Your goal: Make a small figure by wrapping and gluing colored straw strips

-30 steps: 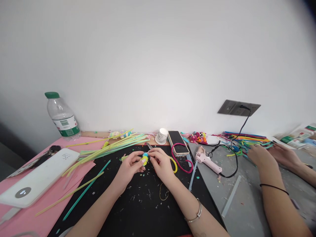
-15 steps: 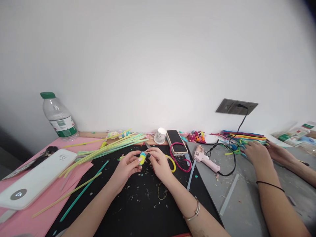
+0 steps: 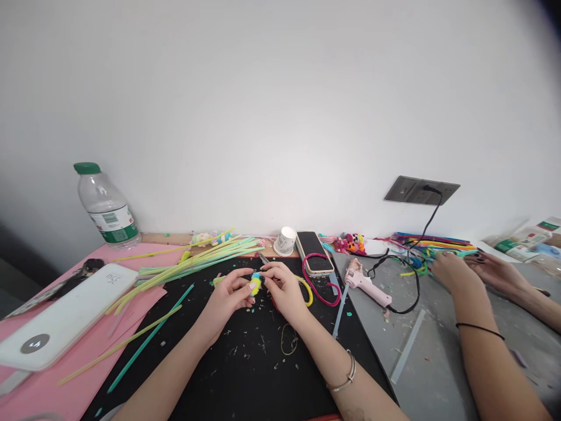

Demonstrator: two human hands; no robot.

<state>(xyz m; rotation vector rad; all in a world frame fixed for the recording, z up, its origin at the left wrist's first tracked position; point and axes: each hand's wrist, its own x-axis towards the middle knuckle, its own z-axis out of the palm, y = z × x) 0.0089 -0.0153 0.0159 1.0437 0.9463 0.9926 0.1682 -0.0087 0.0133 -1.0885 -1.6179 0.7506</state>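
Note:
My left hand [image 3: 233, 292] pinches a small fuzzy yellow and blue figure [image 3: 255, 285], which looks made of pipe cleaner, above the black mat [image 3: 245, 368]. Beside it, my right hand [image 3: 283, 289] has thumb and fingers closed at the figure's right side. A small black piece [image 3: 262, 279] shows at those fingertips, against the figure; its kind is too small to make out. Partly hidden behind my right hand lies a pair of scissors [image 3: 307, 290] with yellow handles. Scraps and a thin loop of thread [image 3: 288, 341] lie on the mat.
Left are pipe cleaners [image 3: 210, 251], a white power bank [image 3: 74, 316] and a bottle [image 3: 107, 204]. Ahead stand a paper cup [image 3: 286, 241] and a phone [image 3: 314, 252]. A pink glue gun [image 3: 366, 283] lies right, near a co-worker's hands [image 3: 453, 272] among pipe cleaners.
My right fingertips have brought the black piece in against the figure, which has turned slightly in my left hand. The co-worker's hands have shifted slightly at the right.

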